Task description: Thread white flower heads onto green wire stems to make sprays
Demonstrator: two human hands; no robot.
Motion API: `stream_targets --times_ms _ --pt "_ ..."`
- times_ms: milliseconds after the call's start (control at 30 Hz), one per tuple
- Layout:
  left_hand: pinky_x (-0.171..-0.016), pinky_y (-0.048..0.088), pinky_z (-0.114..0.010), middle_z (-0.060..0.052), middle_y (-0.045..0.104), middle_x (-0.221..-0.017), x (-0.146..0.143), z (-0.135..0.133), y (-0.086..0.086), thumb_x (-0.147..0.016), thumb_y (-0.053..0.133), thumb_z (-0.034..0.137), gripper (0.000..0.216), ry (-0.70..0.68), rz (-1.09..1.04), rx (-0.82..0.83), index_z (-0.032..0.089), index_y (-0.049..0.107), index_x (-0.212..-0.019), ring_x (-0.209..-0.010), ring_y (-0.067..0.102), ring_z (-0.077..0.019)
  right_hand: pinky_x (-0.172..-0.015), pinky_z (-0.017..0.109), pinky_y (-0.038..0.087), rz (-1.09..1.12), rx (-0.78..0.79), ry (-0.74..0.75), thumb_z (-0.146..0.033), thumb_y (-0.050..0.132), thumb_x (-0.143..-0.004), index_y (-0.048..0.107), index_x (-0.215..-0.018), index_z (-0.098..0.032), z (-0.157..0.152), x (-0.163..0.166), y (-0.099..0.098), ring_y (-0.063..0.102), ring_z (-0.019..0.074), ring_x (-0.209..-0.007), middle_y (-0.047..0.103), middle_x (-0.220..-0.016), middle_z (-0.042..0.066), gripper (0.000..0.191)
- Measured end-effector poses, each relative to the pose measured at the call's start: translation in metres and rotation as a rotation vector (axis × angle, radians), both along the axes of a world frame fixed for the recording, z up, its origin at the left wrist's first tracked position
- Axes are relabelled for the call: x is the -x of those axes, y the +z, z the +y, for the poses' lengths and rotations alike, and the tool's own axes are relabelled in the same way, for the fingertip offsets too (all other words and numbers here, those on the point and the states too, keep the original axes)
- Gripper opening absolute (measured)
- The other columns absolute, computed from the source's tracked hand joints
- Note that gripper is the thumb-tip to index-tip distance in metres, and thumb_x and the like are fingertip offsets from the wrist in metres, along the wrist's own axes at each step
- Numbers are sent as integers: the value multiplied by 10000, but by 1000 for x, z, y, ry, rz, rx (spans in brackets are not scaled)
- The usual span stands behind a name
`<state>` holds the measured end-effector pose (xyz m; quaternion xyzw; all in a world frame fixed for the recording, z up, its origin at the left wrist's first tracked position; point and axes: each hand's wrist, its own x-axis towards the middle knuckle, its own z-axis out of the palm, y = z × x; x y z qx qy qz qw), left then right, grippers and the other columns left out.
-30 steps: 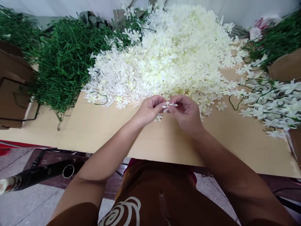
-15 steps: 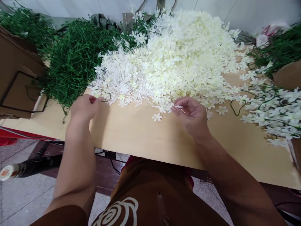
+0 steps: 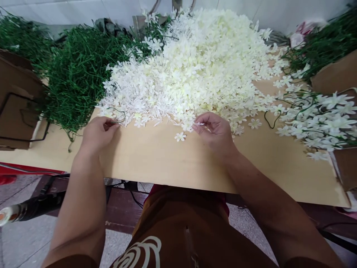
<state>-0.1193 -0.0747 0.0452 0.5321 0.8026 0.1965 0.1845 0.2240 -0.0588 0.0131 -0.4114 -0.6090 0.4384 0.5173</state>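
My left hand (image 3: pixel 98 133) rests on the tan table (image 3: pixel 156 160) at the left edge of the white flower pile (image 3: pixel 192 70), fingers pinched on a thin green wire stem (image 3: pixel 119 118). My right hand (image 3: pixel 214 130) sits at the pile's front edge, thumb and fingers pinched on a small white flower piece (image 3: pixel 199 124). One loose white flower (image 3: pixel 180 136) lies on the table between the hands.
A heap of green wire stems (image 3: pixel 75 74) fills the back left, beside a brown cardboard box (image 3: pixel 16 100). Finished flower stems (image 3: pixel 320 119) lie at the right next to another box (image 3: pixel 334 76). More green stems (image 3: pixel 323 48) sit back right.
My hands were together over a flower one second ago. The left hand has since moved left to the pile's edge and taken a green stem; the right stays pinched on its flower piece.
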Motion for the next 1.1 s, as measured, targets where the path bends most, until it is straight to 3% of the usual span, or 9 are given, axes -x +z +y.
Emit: stream_targets --times_ms 167,467,733,833,933,1033,1100 --pt "-669 308 -235 41 514 -735 -5 6 5 -764 679 258 85 68 47 -93 199 620 -775 -685 438 -126 -747 316 521 14 16 -2 -255 728 -736 613 -740 -202 4 0 -3 592 135 -750 634 -764 -7 127" --pt "-598 327 -218 68 616 -600 -31 15 7 -656 745 148 129 194 -307 -62 194 719 -774 -605 477 -102 -755 318 539 25 21 24 -261 720 -740 599 -739 -213 5 -2 -1 589 128 -732 639 -755 -13 130" --pt "-651 451 -192 70 735 -699 -27 13 5 -558 884 123 266 38 -632 -209 245 788 -774 -671 571 -78 -736 311 543 44 36 23 -262 712 -732 596 -722 -211 7 -2 -1 588 120 -712 629 -734 -20 128" --pt "-630 477 -207 64 744 -665 -31 21 9 -485 953 238 293 56 -718 -348 252 787 -726 -642 595 -84 -726 307 545 57 51 17 -267 727 -727 598 -728 -210 9 -2 -3 588 117 -706 631 -740 -20 142" --pt "-671 521 -228 78 770 -716 -38 31 20 -353 1001 304 475 -25 -775 -570 276 795 -780 -671 619 -89 -725 299 550 64 81 4 -299 766 -717 603 -745 -210 11 -5 -3 593 113 -711 631 -753 -23 187" --pt "-699 528 -229 79 755 -692 -47 38 32 -446 983 346 442 -145 -801 -780 250 796 -835 -660 618 -72 -687 281 559 130 141 63 -354 812 -705 599 -760 -210 9 -6 -1 606 103 -685 622 -740 -34 263" --pt "-642 506 -230 62 736 -655 -55 40 35 -556 939 365 342 -193 -790 -844 220 792 -829 -619 603 -67 -685 286 581 209 235 216 -403 829 -707 598 -773 -207 4 -2 0 645 108 -687 640 -741 -33 310"
